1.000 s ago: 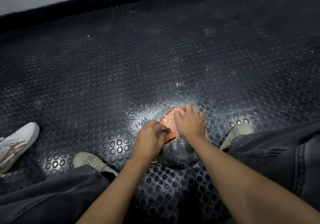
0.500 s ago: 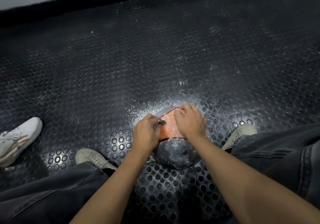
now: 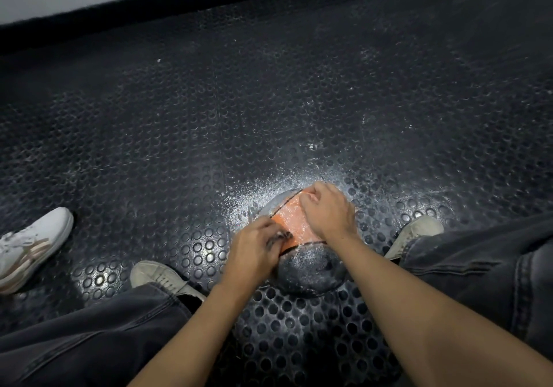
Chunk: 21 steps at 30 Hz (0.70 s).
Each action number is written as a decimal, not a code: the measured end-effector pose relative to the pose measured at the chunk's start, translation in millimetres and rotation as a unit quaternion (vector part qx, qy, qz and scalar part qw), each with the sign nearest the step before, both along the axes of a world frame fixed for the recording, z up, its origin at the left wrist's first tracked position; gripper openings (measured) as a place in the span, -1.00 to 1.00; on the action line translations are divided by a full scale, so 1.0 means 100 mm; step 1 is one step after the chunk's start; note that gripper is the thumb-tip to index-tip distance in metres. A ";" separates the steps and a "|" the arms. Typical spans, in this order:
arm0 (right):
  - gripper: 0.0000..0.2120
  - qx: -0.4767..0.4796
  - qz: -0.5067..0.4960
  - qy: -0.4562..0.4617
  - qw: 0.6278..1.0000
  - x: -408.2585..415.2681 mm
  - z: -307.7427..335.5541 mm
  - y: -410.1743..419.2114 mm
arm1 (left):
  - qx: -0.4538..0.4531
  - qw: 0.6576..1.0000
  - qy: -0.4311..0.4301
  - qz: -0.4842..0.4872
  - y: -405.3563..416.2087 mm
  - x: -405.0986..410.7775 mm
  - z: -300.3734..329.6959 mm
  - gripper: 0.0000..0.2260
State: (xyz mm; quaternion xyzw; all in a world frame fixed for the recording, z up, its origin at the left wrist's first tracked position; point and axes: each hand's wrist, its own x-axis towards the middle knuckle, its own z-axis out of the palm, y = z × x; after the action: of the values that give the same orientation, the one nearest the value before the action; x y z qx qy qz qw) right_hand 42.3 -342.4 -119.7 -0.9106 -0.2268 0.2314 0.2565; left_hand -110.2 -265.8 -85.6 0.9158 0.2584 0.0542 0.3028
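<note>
Sliding a little toward me across the ball, my left hand is now sitting lower on the ball's left flank than it was half a second ago, and more of the orange panel is showing between my hands. My right hand is staying where it was, on the ball's far top.

I am curling the fingers of my left hand around a small dark wad and pressing it against the ball at the near edge of the orange panel; what the wad is made of I cannot tell. My right hand is gripping the ball, its fingers bent over the far side.

The ball is resting on the studded black floor, with its dark grey panel facing me. White residue is lying on the floor just beyond and left of the ball. My grey shoes are flanking the ball, one to its left and one to its right. Someone else's white sneaker is standing well to the left of the ball.
</note>
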 end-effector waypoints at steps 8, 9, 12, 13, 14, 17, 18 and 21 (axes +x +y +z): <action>-0.84 -0.001 0.006 -0.006 1.000 -0.05 0.04 0.00 | 0.002 0.997 0.025 0.071 0.13 0.17 0.00 -0.92; -0.83 -0.001 0.006 -0.003 1.000 -0.02 0.04 -0.01 | 0.000 0.999 0.017 0.051 0.05 0.09 0.01 -0.93; -0.81 -0.024 -0.010 0.003 1.000 -0.03 0.07 0.06 | -0.001 0.999 0.016 0.041 0.00 0.05 0.01 -0.93; -0.78 -0.029 -0.031 0.010 0.999 -0.06 0.09 0.11 | -0.002 0.998 0.020 0.060 0.05 0.12 0.00 -0.92; -0.76 -0.029 -0.051 0.018 0.998 -0.08 0.10 0.16 | -0.008 0.996 0.027 0.088 0.10 0.21 -0.01 -0.92; -0.75 -0.025 -0.071 0.011 0.997 -0.13 0.07 0.19 | -0.010 0.990 0.046 0.135 0.17 0.29 -0.02 -0.90; -0.75 -0.022 -0.070 0.005 0.997 -0.13 0.06 0.16 | 0.000 0.992 0.047 0.119 0.13 0.24 -0.01 -0.90; -0.76 -0.027 -0.045 0.001 0.999 -0.09 0.07 0.10 | 0.001 0.998 0.036 0.056 -0.03 0.07 0.03 -0.91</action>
State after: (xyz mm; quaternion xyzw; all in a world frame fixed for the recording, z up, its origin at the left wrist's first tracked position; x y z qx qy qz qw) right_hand 33.0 -332.5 -112.7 -0.9263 -0.1790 0.2268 0.2419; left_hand -103.0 -268.8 -82.7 0.9017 0.3200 0.0380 0.2884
